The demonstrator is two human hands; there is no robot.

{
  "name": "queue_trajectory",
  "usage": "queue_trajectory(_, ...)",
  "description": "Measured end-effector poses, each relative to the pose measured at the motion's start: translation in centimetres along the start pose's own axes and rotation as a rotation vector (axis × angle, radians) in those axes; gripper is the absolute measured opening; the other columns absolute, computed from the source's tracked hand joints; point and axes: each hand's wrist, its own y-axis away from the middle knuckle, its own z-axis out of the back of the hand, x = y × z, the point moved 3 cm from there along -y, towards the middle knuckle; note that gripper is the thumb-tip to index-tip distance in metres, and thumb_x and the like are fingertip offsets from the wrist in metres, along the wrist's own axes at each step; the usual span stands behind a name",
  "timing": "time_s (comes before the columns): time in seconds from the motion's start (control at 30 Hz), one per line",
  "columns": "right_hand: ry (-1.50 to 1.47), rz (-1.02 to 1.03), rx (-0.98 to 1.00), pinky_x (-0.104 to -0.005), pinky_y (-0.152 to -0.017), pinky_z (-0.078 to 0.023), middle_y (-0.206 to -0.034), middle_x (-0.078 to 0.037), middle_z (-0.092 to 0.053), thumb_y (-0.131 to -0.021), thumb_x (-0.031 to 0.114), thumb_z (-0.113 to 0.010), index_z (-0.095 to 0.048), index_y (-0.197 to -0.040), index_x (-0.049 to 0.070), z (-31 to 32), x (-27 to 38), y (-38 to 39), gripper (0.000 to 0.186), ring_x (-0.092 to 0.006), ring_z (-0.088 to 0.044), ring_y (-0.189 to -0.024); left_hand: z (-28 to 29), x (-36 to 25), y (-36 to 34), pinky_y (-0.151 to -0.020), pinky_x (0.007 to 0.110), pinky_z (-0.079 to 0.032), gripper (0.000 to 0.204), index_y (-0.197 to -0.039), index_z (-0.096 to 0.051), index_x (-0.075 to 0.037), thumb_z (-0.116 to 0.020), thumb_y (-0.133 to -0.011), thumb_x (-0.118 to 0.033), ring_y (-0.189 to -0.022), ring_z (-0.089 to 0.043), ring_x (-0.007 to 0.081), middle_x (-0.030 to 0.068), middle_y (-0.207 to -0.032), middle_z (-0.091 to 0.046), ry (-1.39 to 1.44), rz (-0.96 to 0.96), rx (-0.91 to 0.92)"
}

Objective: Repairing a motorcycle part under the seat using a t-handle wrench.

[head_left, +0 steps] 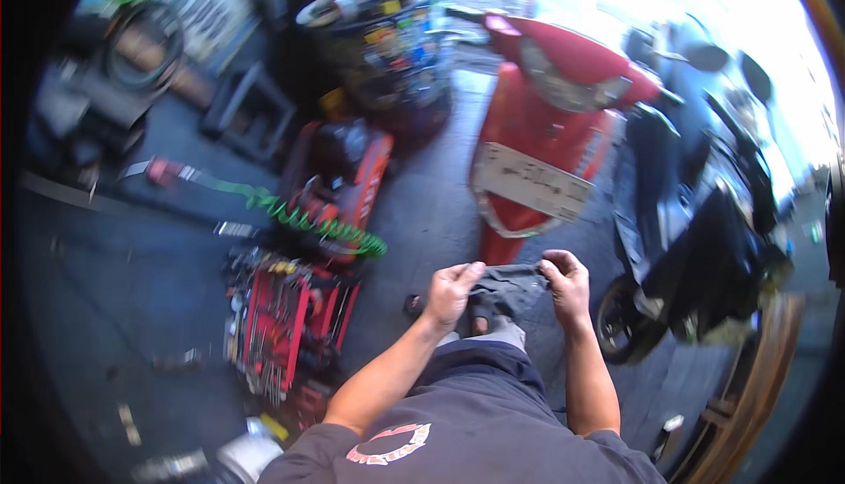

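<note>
Through the head view I see the left hand (451,295) and right hand (569,289), fingers pinching a wrinkled, dark grey cloth (512,287) stretched between them; a glossy red scooter (537,123) stands ahead, a springy green hose (321,228) leftward.

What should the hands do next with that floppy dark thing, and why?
Maybe draw the hands gently a little farther apart to smooth it. The left hand and right hand pinch the dark cloth-like piece at opposite ends, and between them it looks creased, though blur hides the finer folds.
</note>
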Motion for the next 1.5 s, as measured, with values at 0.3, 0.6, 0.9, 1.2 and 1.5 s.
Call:
queue_trajectory(0.3, 0.48, 0.369, 0.84, -0.0407, -0.105, -0.041, -0.128, -0.023, -0.054, -0.082, 0.015, -0.074, -0.045, -0.139, 0.001, -15.0, 0.0, 6.0, 0.066, -0.0364, -0.054, -0.121, 6.4, 3.2, 5.7, -0.067, 0.028, -0.049, 0.014, -0.103, -0.064, -0.006, -0.062, -0.093, -0.015, -0.078, -0.059, 0.0098, 0.002, -0.091, -0.064, 0.408, -0.062, -0.455)
queue_trajectory(0.6, 0.646, 0.156, 1.139, -0.0276, -0.062, -0.048, -0.077, -0.009, -0.069, -0.087, 0.005, -0.06, -0.067, -0.099, -0.003, -20.8, -5.8, 6.4, 0.016, -0.0113, -0.061, -0.067, 15.5, 12.1, 13.6, -0.06, 0.032, -0.048, 0.041, -0.085, -0.067, -0.002, -0.072, -0.087, -0.044, -0.068, -0.06, 0.0131, 0.0043, -0.083, -0.068, 0.037, -0.252, -1.161)
queue_trajectory(0.9, 0.998, 0.236, 1.493, -0.0295, -0.055, -0.044, -0.07, -0.005, -0.065, -0.091, 0.023, -0.06, -0.066, -0.088, -0.004, -29.5, -10.8, 12.5, 0.028, -0.0128, -0.058, -0.062, 20.1, 17.3, 17.9, -0.069, 0.034, -0.051, 0.033, -0.104, -0.068, -0.002, -0.065, -0.094, -0.033, -0.079, -0.064, 0.0169, 0.0023, -0.086, -0.067, 0.133, -0.126, -1.057)
queue_trajectory(1.2, 1.045, 0.086, 0.987, -0.0392, -0.058, -0.046, -0.066, -0.011, -0.064, -0.09, 0.033, -0.062, -0.065, -0.075, -0.002, -31.4, -23.6, 8.6, 0.037, -0.0225, -0.062, -0.059, 39.0, 16.4, 29.4, -0.079, 0.044, -0.053, 0.034, -0.1, -0.065, -0.004, -0.071, -0.085, -0.034, -0.092, -0.068, 0.0363, 0.0188, -0.094, -0.07, -0.162, 0.013, -1.393)
queue_trajectory(1.5, 1.196, -0.413, 0.664, -0.0287, -0.038, -0.037, -0.056, -0.003, -0.054, -0.09, 0.035, -0.065, -0.062, -0.077, 0.005, -29.9, -25.9, 17.3, 0.033, -0.0138, -0.052, -0.043, 56.1, 19.1, 38.9, -0.068, 0.045, -0.052, 0.03, -0.093, -0.067, -0.007, -0.067, -0.088, -0.037, -0.083, -0.068, 0.0376, 0.0186, -0.084, -0.069, -0.209, 0.061, -1.593)
